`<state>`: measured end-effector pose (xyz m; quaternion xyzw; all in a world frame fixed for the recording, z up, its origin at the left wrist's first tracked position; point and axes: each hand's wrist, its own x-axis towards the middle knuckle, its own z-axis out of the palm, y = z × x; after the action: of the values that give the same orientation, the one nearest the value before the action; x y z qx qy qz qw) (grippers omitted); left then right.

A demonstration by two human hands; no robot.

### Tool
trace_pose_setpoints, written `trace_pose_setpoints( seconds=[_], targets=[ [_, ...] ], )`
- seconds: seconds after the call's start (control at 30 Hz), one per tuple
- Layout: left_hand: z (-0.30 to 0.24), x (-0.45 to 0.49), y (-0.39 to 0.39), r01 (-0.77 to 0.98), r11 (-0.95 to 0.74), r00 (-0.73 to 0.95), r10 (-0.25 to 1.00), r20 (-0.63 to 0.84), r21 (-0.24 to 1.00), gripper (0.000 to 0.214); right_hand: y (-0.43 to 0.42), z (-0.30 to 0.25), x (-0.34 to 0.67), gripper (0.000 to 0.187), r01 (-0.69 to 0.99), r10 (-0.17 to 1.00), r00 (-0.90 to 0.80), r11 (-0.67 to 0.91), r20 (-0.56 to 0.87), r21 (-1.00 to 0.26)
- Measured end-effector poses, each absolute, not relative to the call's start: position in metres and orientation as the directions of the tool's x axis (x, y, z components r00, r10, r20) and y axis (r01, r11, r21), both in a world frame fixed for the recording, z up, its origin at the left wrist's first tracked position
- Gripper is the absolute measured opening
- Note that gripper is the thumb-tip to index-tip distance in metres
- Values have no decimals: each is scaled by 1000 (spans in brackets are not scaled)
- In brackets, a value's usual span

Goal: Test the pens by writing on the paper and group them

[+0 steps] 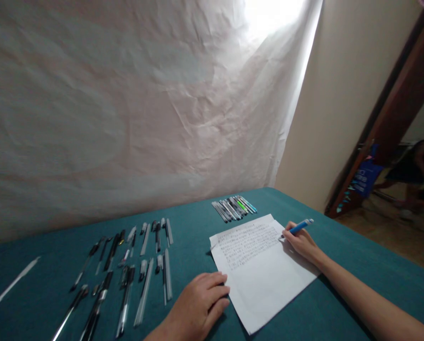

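A blue pen (302,226) is gripped in my right hand (299,242), its tip at the right end of the written lines on a sheet of paper (257,289). Small handwriting fills the upper part of the sheet, and the lower part is blank. At least one more sheet shows beneath it. My left hand (201,303) lies at the paper's left edge, fingers stretched out flat with the fingertips on or beside that edge. Nothing shows in the left hand.
Disassembled pens (126,289), with caps and tubes apart, lie in two rows on the green tablecloth (190,237). A row of pens (235,208) lies behind the paper. One white stick-like piece (14,284) is far left. A person (414,166) is beyond the doorway.
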<state>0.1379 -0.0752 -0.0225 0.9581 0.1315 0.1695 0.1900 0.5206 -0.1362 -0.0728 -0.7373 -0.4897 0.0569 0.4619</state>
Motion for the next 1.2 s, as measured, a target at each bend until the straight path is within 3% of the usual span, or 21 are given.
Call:
trace_pose_setpoints(
  seconds=[0.63, 0.77, 0.9, 1.03, 1.1, 1.2],
  targets=[
    [-20, 137, -76, 192, -893, 913, 315, 259, 407, 25, -140, -68, 517, 21, 614, 754, 571, -127, 326, -779],
    [-21, 136, -75, 183, -897, 913, 307, 268, 402, 25, -138, -63, 503, 24, 676, 768, 500, -57, 400, -735],
    [-26, 136, -72, 118, -910, 910, 259, 324, 397, 31, -135, -51, 462, 28, 799, 837, 215, 147, 504, -584],
    [-36, 136, -72, 34, -932, 866, 208, 455, 362, 42, -124, -32, 401, 22, 926, 887, -196, 307, 418, -218],
    [-39, 137, -72, -6, -941, 837, 180, 517, 338, 48, -113, -24, 371, 19, 936, 878, -306, 349, 369, -54],
    [-40, 138, -71, -50, -951, 817, 136, 560, 305, 53, -95, -16, 337, 13, 920, 859, -389, 382, 334, 90]
  ],
)
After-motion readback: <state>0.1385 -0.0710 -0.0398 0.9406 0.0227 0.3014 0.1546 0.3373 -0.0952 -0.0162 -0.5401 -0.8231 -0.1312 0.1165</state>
